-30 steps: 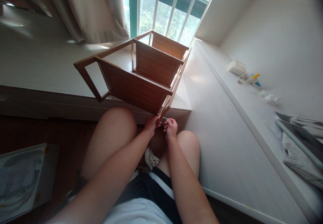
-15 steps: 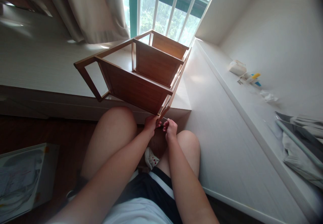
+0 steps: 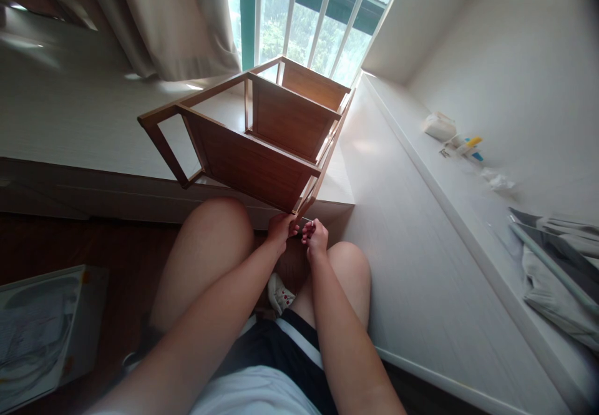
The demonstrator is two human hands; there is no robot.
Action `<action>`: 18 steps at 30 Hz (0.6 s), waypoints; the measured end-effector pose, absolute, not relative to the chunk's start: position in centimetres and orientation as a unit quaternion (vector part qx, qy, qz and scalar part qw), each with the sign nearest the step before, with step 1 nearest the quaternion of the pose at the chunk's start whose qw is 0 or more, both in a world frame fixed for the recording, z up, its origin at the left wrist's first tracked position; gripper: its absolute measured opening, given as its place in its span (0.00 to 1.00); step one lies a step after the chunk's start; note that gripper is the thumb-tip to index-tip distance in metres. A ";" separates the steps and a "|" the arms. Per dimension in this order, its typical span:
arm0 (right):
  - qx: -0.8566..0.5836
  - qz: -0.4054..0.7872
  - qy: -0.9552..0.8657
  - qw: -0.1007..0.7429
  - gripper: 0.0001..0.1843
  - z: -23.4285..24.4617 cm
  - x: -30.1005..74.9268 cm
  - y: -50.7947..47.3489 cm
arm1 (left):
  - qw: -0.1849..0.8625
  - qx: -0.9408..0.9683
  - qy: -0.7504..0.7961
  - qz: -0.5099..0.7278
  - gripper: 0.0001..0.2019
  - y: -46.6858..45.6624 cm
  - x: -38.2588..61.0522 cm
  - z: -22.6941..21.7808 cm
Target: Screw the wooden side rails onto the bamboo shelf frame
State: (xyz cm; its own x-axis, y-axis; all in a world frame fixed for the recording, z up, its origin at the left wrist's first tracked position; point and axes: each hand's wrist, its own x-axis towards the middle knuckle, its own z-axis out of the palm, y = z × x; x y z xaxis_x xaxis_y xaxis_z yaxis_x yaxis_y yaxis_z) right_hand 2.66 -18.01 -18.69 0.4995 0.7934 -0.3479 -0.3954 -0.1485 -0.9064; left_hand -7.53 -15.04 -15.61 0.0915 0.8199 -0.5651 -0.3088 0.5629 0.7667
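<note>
A brown wooden shelf rack [image 3: 253, 146] with several panels lies on its side on the white window ledge, one end sticking out over the edge toward me. My left hand [image 3: 281, 229] is closed around the near corner post of that rack, low on its right side. Just right of it, my right hand [image 3: 315, 236] is closed with its fingers curled in a pinch. A thin, light rod shows between the right fingertips and the post; it is too small to tell its exact kind.
The white ledge [image 3: 70, 122] runs left below a beige curtain [image 3: 173, 22]. A white panel wall [image 3: 421, 234] stands close on my right, with a box [image 3: 440, 126] and folded cloth [image 3: 556, 284] on its top. A white container [image 3: 47, 334] sits on the floor at left.
My right hand has turned slightly at the post. The left hand and the rack have stayed where they were.
</note>
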 end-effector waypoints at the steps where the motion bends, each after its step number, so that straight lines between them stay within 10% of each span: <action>1: -0.594 0.469 -0.169 0.631 0.14 -18.7 2.7 -18.0 | 0.700 0.235 0.540 0.403 0.09 -15.0 -7.5 -15.6; 18: -0.585 0.430 -0.227 0.649 0.16 -19.5 2.8 -18.0 | 0.703 0.229 0.537 0.406 0.09 -15.1 -7.5 -15.4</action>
State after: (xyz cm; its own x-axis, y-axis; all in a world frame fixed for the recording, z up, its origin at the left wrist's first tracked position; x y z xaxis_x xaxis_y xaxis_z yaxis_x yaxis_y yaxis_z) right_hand 2.84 -17.96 -19.46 0.5268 0.8239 -0.2089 -0.2922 -0.0552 -0.9547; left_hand -7.52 -15.09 -15.44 0.0943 0.8167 -0.5693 -0.3240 0.5659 0.7582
